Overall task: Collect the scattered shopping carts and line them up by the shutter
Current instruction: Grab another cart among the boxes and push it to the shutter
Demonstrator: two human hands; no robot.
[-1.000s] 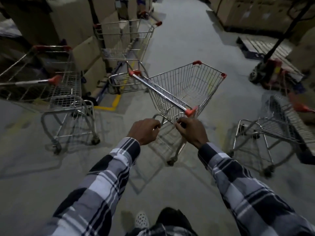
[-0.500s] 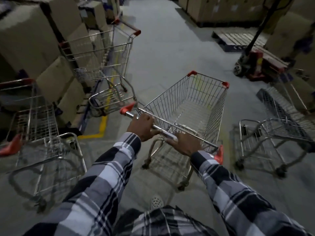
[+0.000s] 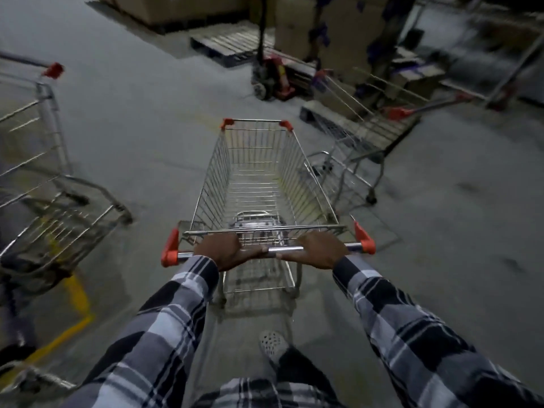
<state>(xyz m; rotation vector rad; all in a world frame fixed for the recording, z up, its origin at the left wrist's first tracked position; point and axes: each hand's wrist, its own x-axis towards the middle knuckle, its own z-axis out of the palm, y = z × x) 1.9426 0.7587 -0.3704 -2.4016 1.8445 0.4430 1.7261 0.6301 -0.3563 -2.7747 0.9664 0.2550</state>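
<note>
An empty wire shopping cart (image 3: 259, 175) with red corner caps stands straight in front of me on the grey floor. Its chrome handle bar (image 3: 284, 249) runs across the lower middle of the view. My left hand (image 3: 223, 250) grips the bar left of centre and my right hand (image 3: 319, 250) grips it right of centre. A second cart (image 3: 357, 134) stands just right of mine, its handle pointing right. A third cart (image 3: 38, 178) is at the left edge, blurred. No shutter is in view.
A red pallet jack (image 3: 272, 73) and a wooden pallet (image 3: 232, 44) stand ahead. Cardboard boxes (image 3: 332, 28) are stacked at the back and right. A yellow floor line (image 3: 75, 293) runs at the lower left. Open grey floor (image 3: 141, 113) lies ahead left.
Both hands took hold of the handle bar, and the cart swung round from a slanted position to point straight ahead. The view turned right, so the left carts slid toward the frame edge.
</note>
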